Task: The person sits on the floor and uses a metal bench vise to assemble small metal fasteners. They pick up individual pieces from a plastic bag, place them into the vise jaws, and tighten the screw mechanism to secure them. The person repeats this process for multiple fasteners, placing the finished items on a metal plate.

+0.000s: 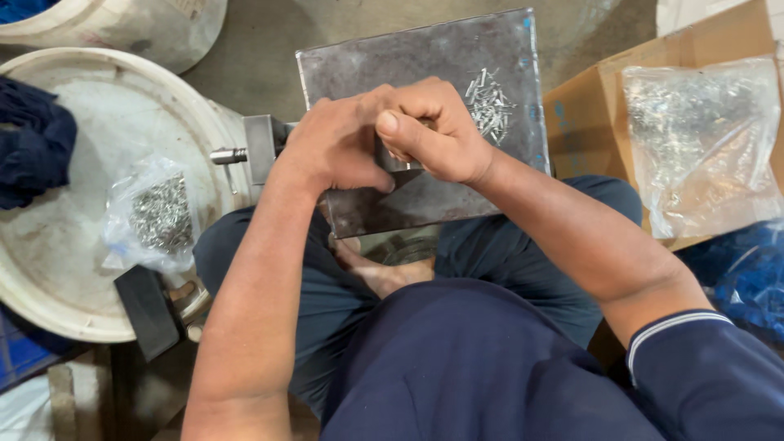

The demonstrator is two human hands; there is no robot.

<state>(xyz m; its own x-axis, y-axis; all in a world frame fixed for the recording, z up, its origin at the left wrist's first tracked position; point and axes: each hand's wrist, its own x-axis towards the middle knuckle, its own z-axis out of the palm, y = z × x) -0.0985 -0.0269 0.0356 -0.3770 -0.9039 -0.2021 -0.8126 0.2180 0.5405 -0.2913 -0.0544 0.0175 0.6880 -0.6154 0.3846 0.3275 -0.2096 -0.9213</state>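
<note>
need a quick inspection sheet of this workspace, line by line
surface: dark metal plate resting over the lap
job's things: pile of small metal pins on the plate; a small part hidden in the hands
clutter: bag of pins on white tub lid; larger bag in cardboard box; dark cloth
grippers: left hand and right hand pressed together, fingers curled
cables: nothing seen
surroundings: concrete floor

- Two hands: a left hand (339,147) and a right hand (433,131), together at the centre.
- One metal plate (376,65) under them.
- One heap of small pins (488,104) on the plate, at 1 o'clock; too many to count.
- Two clear bags of metal bits: one (155,214) at 9 o'clock, one (702,143) at 3 o'clock.
- One cardboard box (584,122) at 3 o'clock.
- Two white buckets: one (57,269) at 9 o'clock, one (139,24) at 11 o'clock.
</note>
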